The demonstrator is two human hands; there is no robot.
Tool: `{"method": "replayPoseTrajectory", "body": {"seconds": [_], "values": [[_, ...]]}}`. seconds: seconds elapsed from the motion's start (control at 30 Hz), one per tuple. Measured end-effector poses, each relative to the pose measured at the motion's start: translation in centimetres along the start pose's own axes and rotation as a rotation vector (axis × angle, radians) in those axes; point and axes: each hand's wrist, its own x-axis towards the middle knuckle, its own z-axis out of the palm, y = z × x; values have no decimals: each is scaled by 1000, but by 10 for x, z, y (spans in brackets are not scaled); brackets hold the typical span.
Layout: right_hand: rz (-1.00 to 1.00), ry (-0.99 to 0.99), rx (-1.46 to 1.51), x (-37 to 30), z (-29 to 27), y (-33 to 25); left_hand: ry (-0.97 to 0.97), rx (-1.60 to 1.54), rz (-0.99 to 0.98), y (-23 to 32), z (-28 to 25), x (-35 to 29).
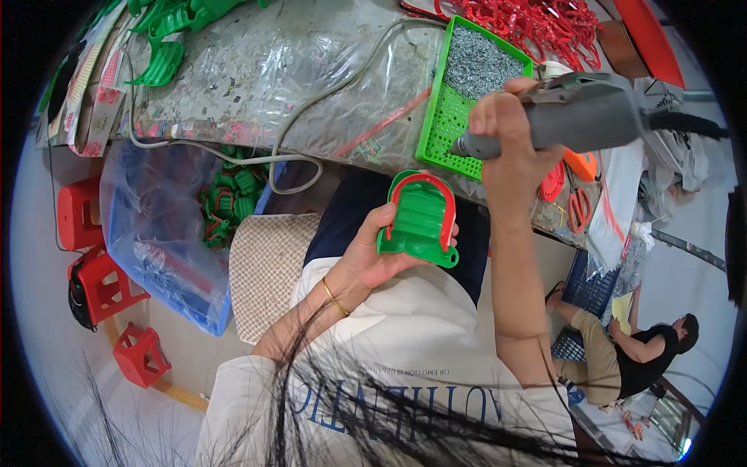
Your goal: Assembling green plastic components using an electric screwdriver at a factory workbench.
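My left hand (366, 247) holds a green curved plastic piece (421, 212) over my lap, its fingers behind it and the thumb on its edge. A red U-shaped band (391, 187) lies along the piece's inner rim. My right hand (510, 140) is wrapped round a grey electric screwdriver (583, 124), raised above the table's edge. The tool's tip points left, over a bright green perforated tray (421, 146). Small silvery screws (478, 64) fill the tray's far part. Whether a screw sits on the tip is too small to tell.
A blue crate (222, 311) lined with clear plastic holds green and red pieces at my left. A grey cable (292, 124) crosses the worn table (241, 70). Red-handled scissors (579, 210) lie at the right. Red stools stand left; another person (646, 354) sits at the right.
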Motion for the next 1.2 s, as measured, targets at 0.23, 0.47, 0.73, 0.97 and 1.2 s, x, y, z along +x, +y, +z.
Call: {"method": "replayPoseTrajectory", "body": {"seconds": [0.23,0.47,0.73,0.97,1.2], "values": [[17,22,-5,-4,3,21,25,-59,2,1,-7,2],[-6,27,-20,-5,4,30,53,-60,11,2,-6,3],[-8,36,-13,-8,2,36,68,-69,8,3,-11,3],[8,19,-25,-7,2,34,66,-100,11,4,-12,5],[-10,21,60,-5,8,-14,65,-51,62,4,-12,5]]}}
